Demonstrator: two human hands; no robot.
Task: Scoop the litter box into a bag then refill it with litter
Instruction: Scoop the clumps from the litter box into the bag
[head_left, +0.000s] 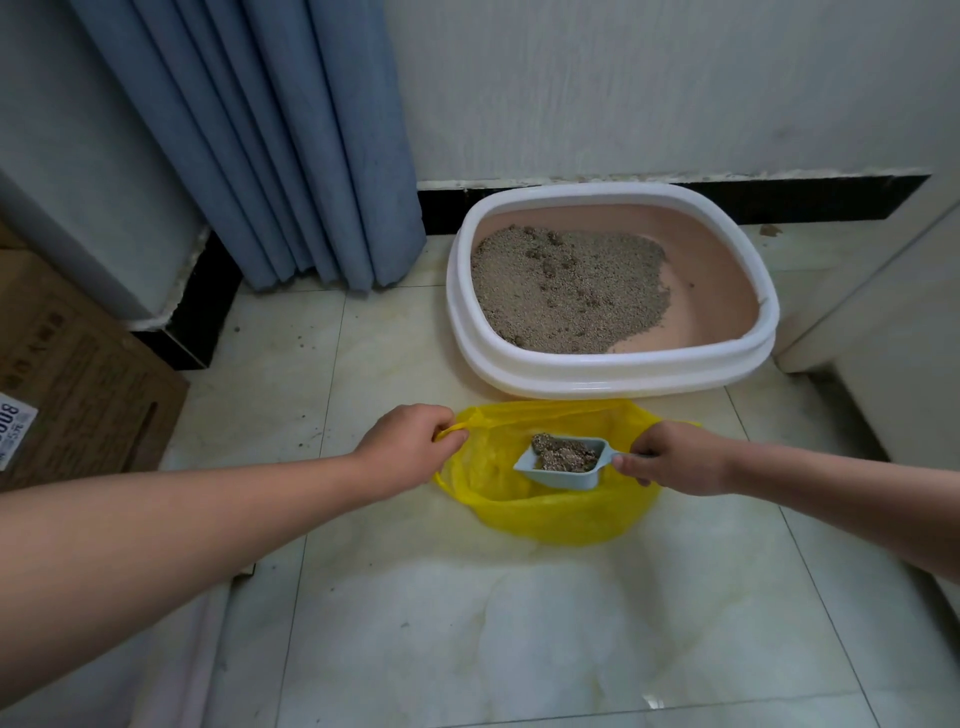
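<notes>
Cardboard box (78, 374) far left by the wall, blue curtain (270, 145) next to it, neither in play. Left hand (410, 441) is closed in a fist around the handle loop of the yellow bag (550, 519), pulling that edge up and out, likely to keep the mouth wide so nothing spills on the tile floor (415, 623). Bag sits on the floor just in front of the litter box (613, 374), near edge almost touching it, short carry for each load. Scoop (563, 465) hovers level over the bag opening, loaded with clumped litter, not yet tipped; held flat probably so the load stays in until it's over the middle. Right hand (675, 460) is closed on the scoop handle, thumb and fingers pinching it, scoop bowl sticking out to its left, between the two hands. Litter box behind still has a patchy layer of litter with dark clumps, pink bottom bare on the right side. Looks mid-scooping; refill not started.
</notes>
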